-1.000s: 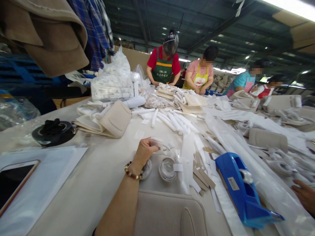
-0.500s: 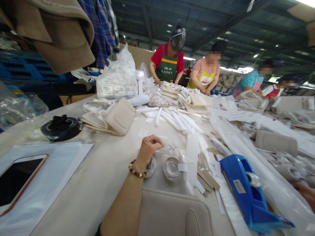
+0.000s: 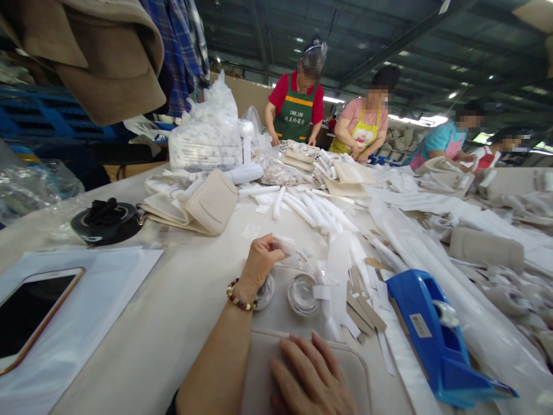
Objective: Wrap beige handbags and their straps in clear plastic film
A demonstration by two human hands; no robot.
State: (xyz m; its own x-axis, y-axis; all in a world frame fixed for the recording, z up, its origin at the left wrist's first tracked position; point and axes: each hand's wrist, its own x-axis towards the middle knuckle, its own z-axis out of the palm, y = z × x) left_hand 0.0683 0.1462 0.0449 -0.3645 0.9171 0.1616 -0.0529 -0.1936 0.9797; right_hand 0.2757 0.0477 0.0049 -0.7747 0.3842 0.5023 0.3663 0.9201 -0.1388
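My left hand (image 3: 261, 259), with a bead bracelet on its wrist, is closed in a pinch on a small white label (image 3: 285, 243) just above the table. My right hand (image 3: 313, 377) lies flat with its fingers spread on a beige padded panel (image 3: 259, 369) at the table's near edge. Two rolls of clear tape (image 3: 302, 294) sit between the two hands. A blue tape dispenser (image 3: 432, 337) stands to the right of my right hand.
A phone (image 3: 30, 314) lies on white sheets at the left, a black round object (image 3: 106, 222) behind it. White strips, beige pads (image 3: 209, 202) and plastic bags cover the table (image 3: 173, 311). Several people in aprons stand at the far side (image 3: 298, 104).
My right hand has come from the far right onto the beige panel. My left hand has lifted slightly with the label. The view has shifted a little.
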